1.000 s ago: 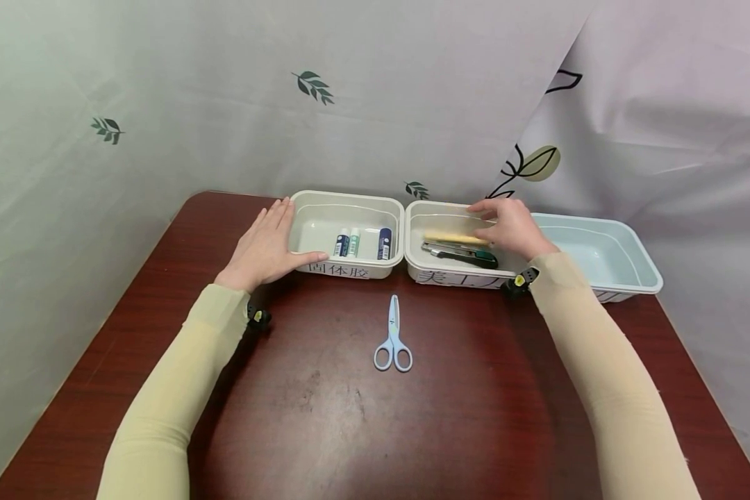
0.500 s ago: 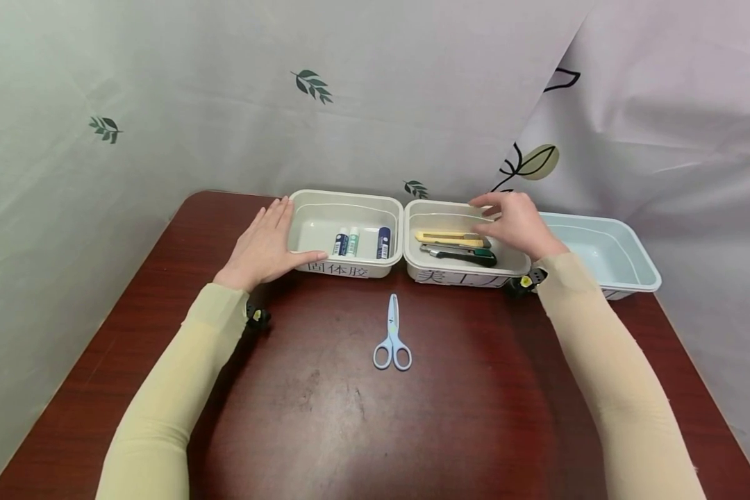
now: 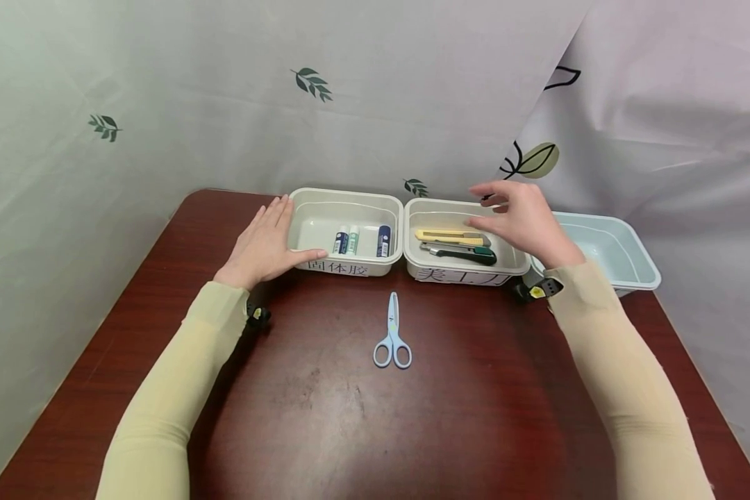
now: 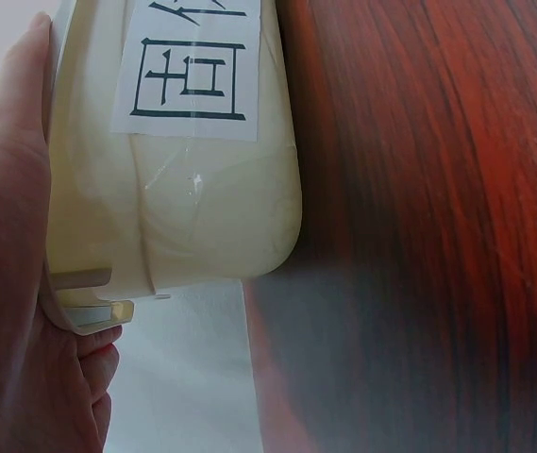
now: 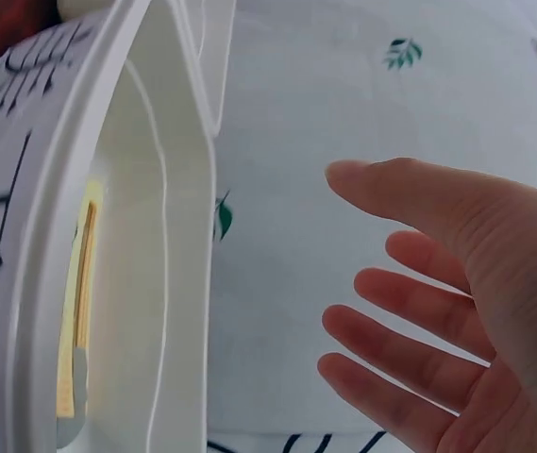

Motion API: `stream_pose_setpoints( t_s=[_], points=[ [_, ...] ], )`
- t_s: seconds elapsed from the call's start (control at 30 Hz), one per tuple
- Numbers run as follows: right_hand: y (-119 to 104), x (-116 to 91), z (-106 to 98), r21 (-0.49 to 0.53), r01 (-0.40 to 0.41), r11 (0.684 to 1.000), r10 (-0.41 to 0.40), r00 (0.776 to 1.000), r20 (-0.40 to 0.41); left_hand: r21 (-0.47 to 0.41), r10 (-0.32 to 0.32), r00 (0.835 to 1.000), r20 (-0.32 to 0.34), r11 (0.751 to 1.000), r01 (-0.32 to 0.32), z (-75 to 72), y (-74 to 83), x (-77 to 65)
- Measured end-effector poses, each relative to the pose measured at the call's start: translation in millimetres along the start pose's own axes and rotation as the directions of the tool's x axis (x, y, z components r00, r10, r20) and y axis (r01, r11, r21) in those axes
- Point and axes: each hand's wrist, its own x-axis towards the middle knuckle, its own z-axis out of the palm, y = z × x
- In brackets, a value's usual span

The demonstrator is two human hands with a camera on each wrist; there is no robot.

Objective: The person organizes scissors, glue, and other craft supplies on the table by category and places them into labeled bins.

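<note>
My left hand (image 3: 259, 246) rests with straight fingers against the left end of a white bin (image 3: 346, 198), its thumb along the front rim. Several glue sticks (image 3: 383, 241) lie in that bin. Above the right end of the middle white bin (image 3: 444, 205) hovers my right hand (image 3: 521, 217), fingers apart and loosely bent, holding nothing. In the middle bin lie a yellow box cutter (image 3: 450, 237) and a black and green box cutter (image 3: 469, 255), with a greyish one partly hidden between them. The right wrist view shows the yellow cutter (image 5: 77, 321) behind the bin's rim.
A pair of light blue scissors (image 3: 392, 333) lies on the dark red table (image 3: 325, 417) in front of the bins. To the right stands a pale blue bin (image 3: 619, 246), partly behind my right wrist. A patterned curtain (image 3: 225, 104) hangs behind the table.
My right hand has let go of the yellow box cutter, which now lies in the middle bin. The hand has risen and shifted right. My left hand has stayed put.
</note>
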Motion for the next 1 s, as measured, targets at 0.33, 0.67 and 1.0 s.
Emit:
stream_pose_setpoints(
  t_s=[0.33, 0.67, 1.0],
  points=[
    [-22, -20, 5, 0.037, 0.026, 0.999, -0.025, 0.999, -0.044, -0.005, -0.003, 1.0, 0.004, 1.0, 0.003, 0.6, 0.1, 0.5],
    [-33, -41, 17, 0.066, 0.033, 0.997, -0.029, 0.998, -0.058, -0.005, -0.003, 1.0, 0.001, 1.0, 0.003, 0.4, -0.4, 0.3],
    [-43, -64, 35, 0.08, 0.033, 0.996, -0.032, 0.999, -0.014, -0.009, -0.006, 1.0, 0.006, 1.0, 0.006, -0.4, 0.6, 0.2]
  ],
)
